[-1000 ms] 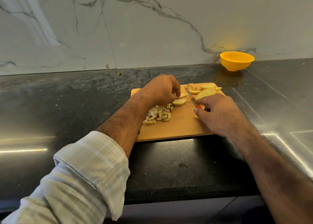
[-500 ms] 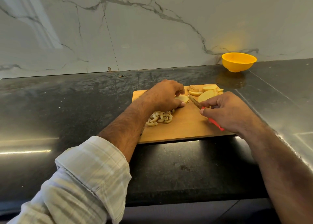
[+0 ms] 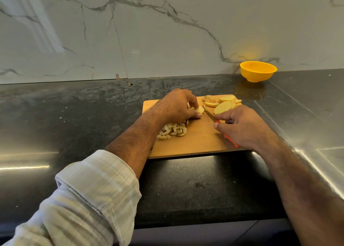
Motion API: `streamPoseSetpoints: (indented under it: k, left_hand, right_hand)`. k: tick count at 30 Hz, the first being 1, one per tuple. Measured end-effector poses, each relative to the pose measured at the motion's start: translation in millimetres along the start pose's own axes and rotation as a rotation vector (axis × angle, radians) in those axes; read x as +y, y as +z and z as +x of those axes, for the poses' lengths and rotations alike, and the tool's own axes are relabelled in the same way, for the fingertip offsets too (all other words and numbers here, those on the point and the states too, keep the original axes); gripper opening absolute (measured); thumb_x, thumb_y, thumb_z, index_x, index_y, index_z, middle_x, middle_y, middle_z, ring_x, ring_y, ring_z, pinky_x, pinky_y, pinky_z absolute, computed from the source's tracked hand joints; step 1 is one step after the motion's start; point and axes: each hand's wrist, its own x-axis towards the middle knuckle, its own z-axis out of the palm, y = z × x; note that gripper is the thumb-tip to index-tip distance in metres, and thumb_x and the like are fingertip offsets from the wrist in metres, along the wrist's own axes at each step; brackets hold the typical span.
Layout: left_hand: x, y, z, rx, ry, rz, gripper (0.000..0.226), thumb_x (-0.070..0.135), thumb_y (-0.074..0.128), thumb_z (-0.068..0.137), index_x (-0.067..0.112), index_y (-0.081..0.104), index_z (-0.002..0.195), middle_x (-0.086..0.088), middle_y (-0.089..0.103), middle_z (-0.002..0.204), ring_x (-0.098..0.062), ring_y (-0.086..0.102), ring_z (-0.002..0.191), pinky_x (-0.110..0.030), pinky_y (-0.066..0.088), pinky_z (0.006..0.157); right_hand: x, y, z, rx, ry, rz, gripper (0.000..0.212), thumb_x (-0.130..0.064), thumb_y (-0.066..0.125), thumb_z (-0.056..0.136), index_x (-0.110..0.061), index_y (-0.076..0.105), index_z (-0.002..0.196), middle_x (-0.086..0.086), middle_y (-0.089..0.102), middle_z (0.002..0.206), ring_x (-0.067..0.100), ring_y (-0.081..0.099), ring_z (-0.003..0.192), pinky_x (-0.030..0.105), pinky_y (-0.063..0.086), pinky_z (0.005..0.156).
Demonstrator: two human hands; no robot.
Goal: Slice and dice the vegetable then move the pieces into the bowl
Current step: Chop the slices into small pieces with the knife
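- On the dark worktop (image 3: 93, 115), near its front edge, lies the cutting board (image 3: 195, 143); bare worktop stretches to its left.
- The yellow bowl (image 3: 257, 71) stands at the back wall, well apart from the board.
- The left hand (image 3: 176, 106) pinches a potato slice (image 3: 200, 109) at mid-board.
- The right hand (image 3: 243, 126) grips the red-handled knife (image 3: 210, 114), its tip just beside that slice.
- Diced pieces (image 3: 174, 130) lie under the left wrist; uncut slices (image 3: 223, 104) sit at the board's far right corner.
- No writing is readable.
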Motion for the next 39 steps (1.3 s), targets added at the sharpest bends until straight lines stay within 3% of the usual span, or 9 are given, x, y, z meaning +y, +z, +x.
streamPoseSetpoints:
  k: [3,5,7,10,14,20,27,33,39]
  left_hand:
    - [0,-2,-1,-0.015,0.001,0.005,0.031,0.046,0.078,0.093,0.027,0.076,0.117,0.008,0.064,0.120,-0.010,0.061,0.106,-0.036,0.056,0.094]
    - [0,-2,-2,-0.022,-0.006,0.001,0.028,0.043,0.077,0.095,0.026,0.077,0.117,0.006,0.065,0.122,-0.010,0.062,0.107,-0.037,0.057,0.095]
    - [1,-2,-2,-0.023,-0.010,0.003,0.026,0.042,0.077,0.095,0.026,0.077,0.117,0.005,0.066,0.124,-0.012,0.062,0.108,-0.039,0.057,0.096]
    - [4,-3,-3,-0.030,-0.019,0.011,0.027,0.040,0.076,0.096,0.025,0.077,0.118,0.003,0.066,0.125,-0.013,0.062,0.110,-0.037,0.056,0.096]
    - [6,-5,-3,-0.044,-0.010,0.042,0.030,0.038,0.075,0.097,0.023,0.076,0.123,0.004,0.067,0.123,-0.014,0.062,0.109,-0.035,0.056,0.095]
    - [11,-6,-1,-0.031,-0.008,0.056,0.028,0.034,0.076,0.097,0.019,0.077,0.121,0.004,0.069,0.117,-0.010,0.059,0.099,-0.025,0.046,0.082]
    - [10,-9,-5,-0.044,-0.022,0.054,0.030,0.031,0.076,0.097,0.021,0.075,0.125,0.003,0.068,0.128,-0.013,0.061,0.112,-0.034,0.054,0.101]
    - [14,-8,-7,-0.043,-0.035,0.103,0.029,0.031,0.074,0.098,0.023,0.074,0.126,0.003,0.065,0.129,-0.014,0.060,0.112,-0.036,0.055,0.101]
    - [10,-8,-10,-0.061,-0.066,0.100,0.027,0.037,0.074,0.097,0.030,0.074,0.123,0.005,0.063,0.133,-0.014,0.060,0.115,-0.044,0.055,0.105]
  right_hand:
    - [0,0,-3,0.015,0.013,0.049,0.037,-0.036,0.071,0.099,-0.035,0.069,0.136,-0.003,0.072,0.095,0.010,0.067,0.057,0.028,0.055,0.060]
    - [-3,2,-6,0.023,0.015,0.052,0.039,-0.033,0.070,0.100,-0.035,0.067,0.138,-0.003,0.072,0.099,0.012,0.069,0.049,0.028,0.058,0.058]
    - [-9,5,-10,0.030,-0.010,-0.014,0.040,-0.032,0.068,0.101,-0.036,0.065,0.141,-0.006,0.072,0.097,0.011,0.070,0.054,0.029,0.061,0.064]
    - [-16,9,-12,0.047,-0.058,-0.148,0.041,-0.033,0.063,0.102,-0.031,0.063,0.143,-0.004,0.072,0.110,0.011,0.065,0.082,0.030,0.058,0.079]
    - [-24,8,-9,0.029,-0.046,-0.257,0.040,-0.031,0.062,0.101,-0.028,0.065,0.141,-0.002,0.069,0.126,0.013,0.058,0.097,0.027,0.053,0.081]
    - [-37,8,4,-0.032,-0.029,-0.317,0.025,-0.020,0.063,0.098,-0.020,0.076,0.121,-0.001,0.067,0.097,0.017,0.065,0.077,0.032,0.063,0.071]
    - [-42,11,10,-0.055,-0.017,-0.341,0.027,-0.017,0.064,0.099,-0.019,0.073,0.124,0.000,0.066,0.097,0.018,0.069,0.079,0.030,0.062,0.065]
    - [-42,4,13,-0.095,-0.034,-0.318,0.021,-0.013,0.064,0.099,-0.013,0.075,0.117,0.004,0.072,0.093,0.013,0.072,0.052,0.024,0.057,0.049]
    - [-39,7,9,-0.014,-0.068,-0.378,0.022,-0.019,0.064,0.098,-0.019,0.074,0.118,-0.001,0.068,0.096,0.017,0.069,0.071,0.034,0.064,0.065]
